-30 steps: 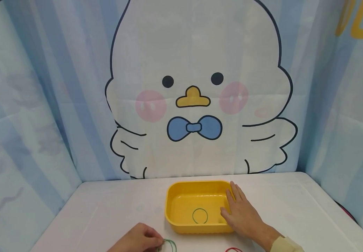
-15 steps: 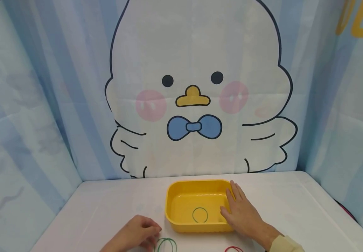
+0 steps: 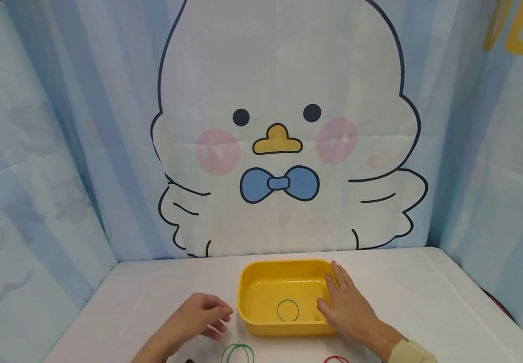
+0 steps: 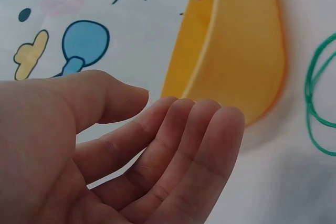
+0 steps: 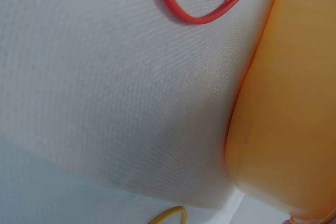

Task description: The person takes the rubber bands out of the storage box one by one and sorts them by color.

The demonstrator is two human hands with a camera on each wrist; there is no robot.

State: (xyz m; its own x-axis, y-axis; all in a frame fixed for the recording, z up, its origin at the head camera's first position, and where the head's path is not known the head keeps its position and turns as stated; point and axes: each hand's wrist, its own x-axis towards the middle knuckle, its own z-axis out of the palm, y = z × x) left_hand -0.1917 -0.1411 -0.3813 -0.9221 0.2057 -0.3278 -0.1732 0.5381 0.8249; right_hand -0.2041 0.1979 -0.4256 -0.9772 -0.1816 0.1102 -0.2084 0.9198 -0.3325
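A yellow plastic tray [image 3: 288, 329] stands on the white table, with one thin green rubber band [image 3: 298, 310] inside. My left hand [image 3: 195, 316] hovers just left of the tray. Its fingers are loosely curled, and the left wrist view shows nothing between thumb and fingers [image 4: 210, 140]. Several overlapping green loops, like rubber bands [image 3: 237, 345], lie on the table in front of the tray's left corner. My right hand [image 3: 355, 313] rests on the tray's right rim with its fingers extended. Red rubber bands [image 3: 336, 357] lie near that corner, partly cut off by the frame.
A small dark object [image 3: 189, 361] barely shows at the bottom edge, below my left hand. Behind the white table [image 3: 175, 280] hangs a fabric backdrop [image 3: 279, 222] with a printed cartoon bird. More striped fabric [image 3: 30, 201] closes off the sides.
My left hand has let go of the green rubber bands and moved up and slightly left, towards the tray's left side. The bands stay on the table. My right hand has not moved.
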